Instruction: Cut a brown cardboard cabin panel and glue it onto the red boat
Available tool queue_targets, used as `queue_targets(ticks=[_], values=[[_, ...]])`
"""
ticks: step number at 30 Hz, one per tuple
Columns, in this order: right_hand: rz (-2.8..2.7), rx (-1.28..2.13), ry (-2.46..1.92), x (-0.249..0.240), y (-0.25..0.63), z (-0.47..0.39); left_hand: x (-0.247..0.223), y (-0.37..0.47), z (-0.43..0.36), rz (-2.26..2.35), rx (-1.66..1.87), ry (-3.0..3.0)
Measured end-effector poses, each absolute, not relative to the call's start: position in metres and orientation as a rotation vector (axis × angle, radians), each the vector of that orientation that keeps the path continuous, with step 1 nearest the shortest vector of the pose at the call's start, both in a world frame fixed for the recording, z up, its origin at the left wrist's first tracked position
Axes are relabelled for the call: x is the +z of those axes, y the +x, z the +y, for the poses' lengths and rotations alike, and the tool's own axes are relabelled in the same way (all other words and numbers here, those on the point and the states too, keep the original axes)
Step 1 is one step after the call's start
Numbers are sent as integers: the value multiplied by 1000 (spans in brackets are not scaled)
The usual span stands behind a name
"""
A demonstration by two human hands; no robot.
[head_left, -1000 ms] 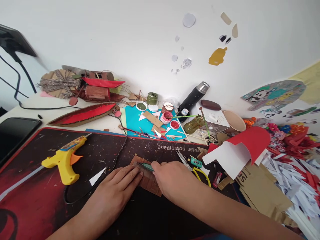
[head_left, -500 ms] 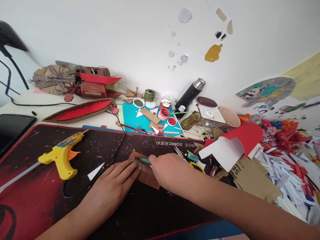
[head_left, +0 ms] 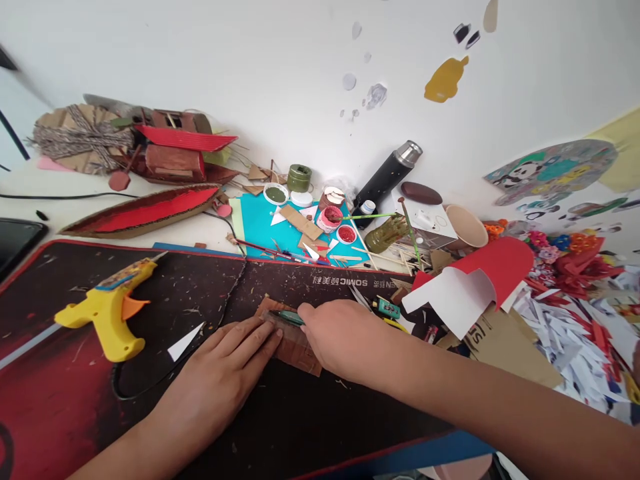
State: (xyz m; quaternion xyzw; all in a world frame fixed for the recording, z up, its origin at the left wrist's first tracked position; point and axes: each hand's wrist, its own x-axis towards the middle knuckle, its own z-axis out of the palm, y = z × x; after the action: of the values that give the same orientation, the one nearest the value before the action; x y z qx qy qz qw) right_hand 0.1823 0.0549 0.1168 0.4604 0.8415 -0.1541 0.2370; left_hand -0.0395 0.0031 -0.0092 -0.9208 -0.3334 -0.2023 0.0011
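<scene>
A piece of brown cardboard (head_left: 299,352) lies on the dark desk mat. My left hand (head_left: 227,360) rests flat on its left part, fingers stretched out and holding it down. Under those fingertips shows a see-through, greyish strip (head_left: 270,323), perhaps a ruler, mostly hidden. My right hand (head_left: 345,337) is closed around a green craft knife (head_left: 291,317), whose front end points left along the cardboard, close to my left fingertips. The blade's tip is too small to make out.
A yellow glue gun (head_left: 113,310) lies left with its cord beside a white paper triangle (head_left: 186,341). Scissors (head_left: 360,298) and a green box (head_left: 387,307) lie beyond my right hand. Paint pots (head_left: 330,218), a black flask (head_left: 387,177) and a cardboard boat (head_left: 145,212) stand behind.
The camera view has shifted slightly, so the background sits differently. Both hands, the craft knife and the cardboard keep almost the same positions.
</scene>
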Motion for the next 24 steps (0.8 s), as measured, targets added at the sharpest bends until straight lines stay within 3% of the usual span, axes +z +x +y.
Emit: queue_targets(ticks=[24], values=[[2256, -427, 1219, 123, 186, 54, -5, -40, 5, -1041, -661, -2915]])
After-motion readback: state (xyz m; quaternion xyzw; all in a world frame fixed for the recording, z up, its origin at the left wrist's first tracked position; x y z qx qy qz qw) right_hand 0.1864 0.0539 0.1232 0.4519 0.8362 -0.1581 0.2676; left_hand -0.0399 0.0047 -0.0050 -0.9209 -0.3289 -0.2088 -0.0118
